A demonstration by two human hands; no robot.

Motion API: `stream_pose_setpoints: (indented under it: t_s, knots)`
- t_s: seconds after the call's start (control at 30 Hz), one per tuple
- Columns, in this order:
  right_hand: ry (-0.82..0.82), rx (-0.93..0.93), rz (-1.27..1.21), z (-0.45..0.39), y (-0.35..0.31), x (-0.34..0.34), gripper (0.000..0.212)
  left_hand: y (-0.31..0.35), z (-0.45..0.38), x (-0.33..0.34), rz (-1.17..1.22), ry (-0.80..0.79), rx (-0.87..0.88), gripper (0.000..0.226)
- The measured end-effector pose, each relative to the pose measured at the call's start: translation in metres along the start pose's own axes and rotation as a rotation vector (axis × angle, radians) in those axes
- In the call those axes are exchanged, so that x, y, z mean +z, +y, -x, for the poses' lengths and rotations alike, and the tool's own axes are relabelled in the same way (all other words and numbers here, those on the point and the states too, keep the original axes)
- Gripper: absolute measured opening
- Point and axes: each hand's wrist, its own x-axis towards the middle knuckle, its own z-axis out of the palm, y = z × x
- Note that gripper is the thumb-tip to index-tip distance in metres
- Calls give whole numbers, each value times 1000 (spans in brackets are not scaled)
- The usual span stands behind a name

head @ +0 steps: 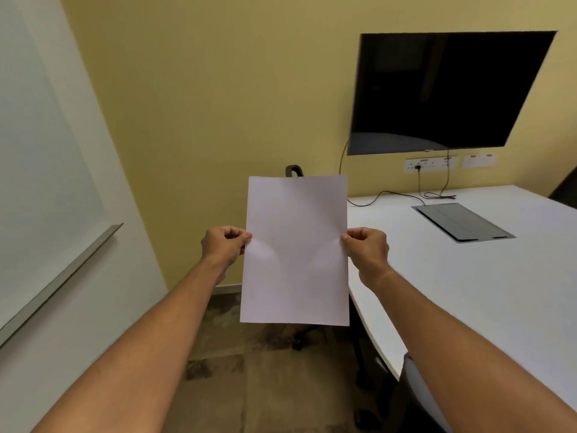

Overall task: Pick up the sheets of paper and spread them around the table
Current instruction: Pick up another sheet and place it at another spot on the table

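Note:
White sheets of paper (296, 245) are held upright in front of me, out over the floor and just left of the white table (468, 292). My left hand (223, 245) pinches the paper's left edge at mid-height. On the opposite edge, my right hand (368, 250) pinches at the same height. I cannot tell how many sheets are in the stack. The paper hides part of a dark chair behind it.
A grey cable hatch (462, 221) is set into the tabletop, with black cables (406, 195) trailing from wall sockets. A dark screen (443, 92) hangs on the yellow wall. A whiteboard (40, 182) covers the left wall. A chair base (299, 337) stands on the floor.

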Motion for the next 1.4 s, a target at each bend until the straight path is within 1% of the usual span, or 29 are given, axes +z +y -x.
stream_pose_setpoints:
  t_s: [0.2,0.4,0.53,0.63,0.9,1.07,1.2,1.4]
  knots:
    - [133,26,17,-57,3,-6,8,1,-74,63,-3,-138,19,6]
    - [318,46,36,-114,11,-11,7,1,-146,140,17,-307,36,9]
    - [429,50,26,-153,11,-9,15,5,-201,190,29,-435,49,7]
    - [529,54,32,-180,9,-8,17,15,-235,224,35,-543,27,9]
    - [713,76,35,-237,24,-16,10,19,-299,313,65,-754,5,9]
    - [780,83,38,-278,40,-34,10,17,-320,372,73,-840,-4,8]
    - [804,104,13,-324,66,-56,4,11,-339,425,48,-860,-9,11]
    - [789,174,-21,-416,113,-91,14,-1,-376,518,-32,-838,-17,10]
